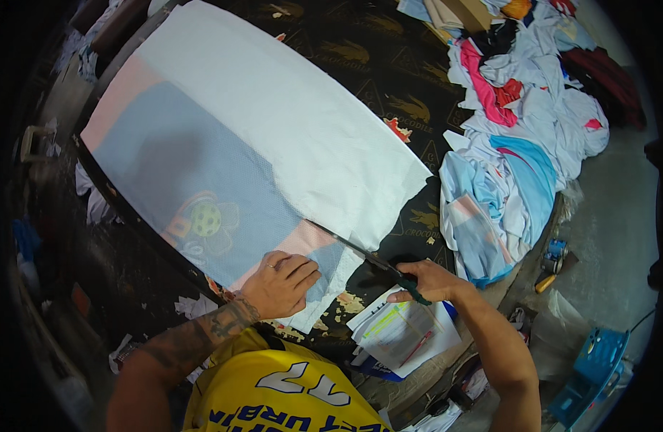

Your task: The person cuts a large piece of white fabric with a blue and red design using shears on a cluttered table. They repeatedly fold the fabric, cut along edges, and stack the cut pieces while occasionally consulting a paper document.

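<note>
A large piece of fabric (331,137) lies flat across the dark table, white on its far side and printed in faded blue and pink nearer me. My right hand (431,281) grips the dark handles of a pair of scissors (378,261). Their long blades reach leftward into the fabric, at the border of the print and the white, and a cut strip lies on the near side. My left hand (282,282) presses down on the printed part close to the cut, its fingers curled with the cloth's edge beneath them.
A heap of white, blue and pink cloth (519,129) covers the table's right end. Papers and a clipboard (403,335) lie under my right wrist. A blue plastic basket (591,374), a small blue item and a yellow-handled tool (546,282) are at the right. Paint peels off the tabletop (411,183).
</note>
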### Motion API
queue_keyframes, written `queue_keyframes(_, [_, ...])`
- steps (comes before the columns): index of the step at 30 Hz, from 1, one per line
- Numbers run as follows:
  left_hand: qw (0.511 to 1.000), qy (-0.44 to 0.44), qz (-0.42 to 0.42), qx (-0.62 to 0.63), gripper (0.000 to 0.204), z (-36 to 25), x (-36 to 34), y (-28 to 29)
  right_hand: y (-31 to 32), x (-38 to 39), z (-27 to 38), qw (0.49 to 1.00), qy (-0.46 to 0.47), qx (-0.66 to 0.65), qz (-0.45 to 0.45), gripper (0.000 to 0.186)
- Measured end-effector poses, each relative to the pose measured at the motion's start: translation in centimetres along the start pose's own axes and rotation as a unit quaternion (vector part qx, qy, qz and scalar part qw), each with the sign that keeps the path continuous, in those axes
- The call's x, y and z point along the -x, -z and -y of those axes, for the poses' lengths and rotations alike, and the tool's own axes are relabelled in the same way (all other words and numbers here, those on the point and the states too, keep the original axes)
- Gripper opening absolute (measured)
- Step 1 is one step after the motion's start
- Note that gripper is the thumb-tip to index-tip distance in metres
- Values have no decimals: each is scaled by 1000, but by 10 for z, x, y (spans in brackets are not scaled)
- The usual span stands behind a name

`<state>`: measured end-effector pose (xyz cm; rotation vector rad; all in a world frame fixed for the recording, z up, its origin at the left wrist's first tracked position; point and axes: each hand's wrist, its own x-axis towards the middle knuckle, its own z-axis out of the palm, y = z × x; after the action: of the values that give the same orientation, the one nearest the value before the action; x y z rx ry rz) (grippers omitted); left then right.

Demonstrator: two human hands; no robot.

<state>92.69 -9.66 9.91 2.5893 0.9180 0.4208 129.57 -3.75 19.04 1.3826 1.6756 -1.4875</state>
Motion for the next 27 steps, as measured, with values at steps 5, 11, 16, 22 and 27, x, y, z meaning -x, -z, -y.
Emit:
queue_keyframes(5, [1000,-4,3,-18,46,-3,5,-1,-8,0,-1,998,-53,-18,1,72])
queue_keyframes(11, [1000,-7,-13,-1,45,0,4,-3,-6,-1,10,997,-73,-21,-6,71])
queue_keyframes(16, [1000,-9,-10,-12,50,-1,2,0,-6,-16,33,996,8,-29,-85,67])
queue_keyframes(22, [1000,-7,8,14,46,2,9,-1,-14,-32,51,997,-50,-33,-56,68])
queue_keyframes(27, [998,7,-25,66,48,4,1,4,-29,-39,75,992,-102,-62,-39,70])
